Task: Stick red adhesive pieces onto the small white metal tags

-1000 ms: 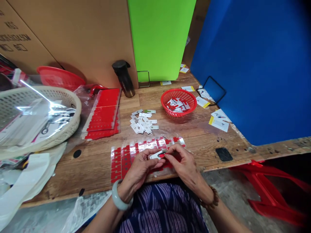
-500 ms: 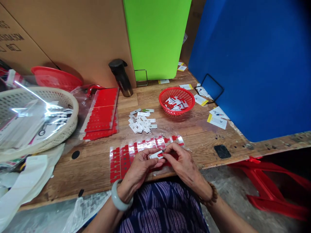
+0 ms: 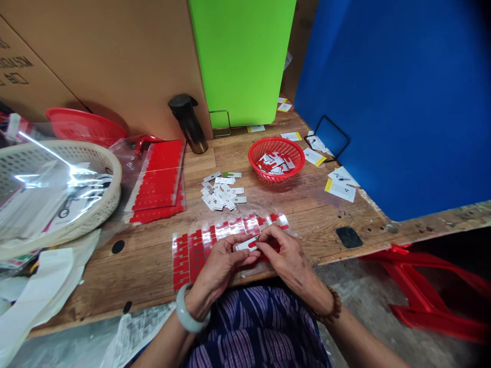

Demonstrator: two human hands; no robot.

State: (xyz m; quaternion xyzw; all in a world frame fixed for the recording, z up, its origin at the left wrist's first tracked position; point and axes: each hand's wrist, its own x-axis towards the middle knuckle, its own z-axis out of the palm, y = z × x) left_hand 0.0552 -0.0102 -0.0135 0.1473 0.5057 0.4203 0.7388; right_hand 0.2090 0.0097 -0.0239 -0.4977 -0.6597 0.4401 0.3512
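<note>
A small white card with a red patch at its right end is held between my two hands. The fingers of my left hand are closed round its left part. My right hand pinches at the red end with thumb and forefinger. Beneath and left of the hands lies a clear sheet of red stickers. Beyond it is a loose pile of white cards. Further right stands a red basket holding white cards with red parts.
Red sheets lie left of the pile, beside a large white basket under plastic. A black tumbler stands behind. A green board and a blue board rise at the back. Yellow-edged cards lie at the right.
The view has shifted slightly. Both hands stay in nearly the same place on the card, and the red patch now appears flatter against it.
</note>
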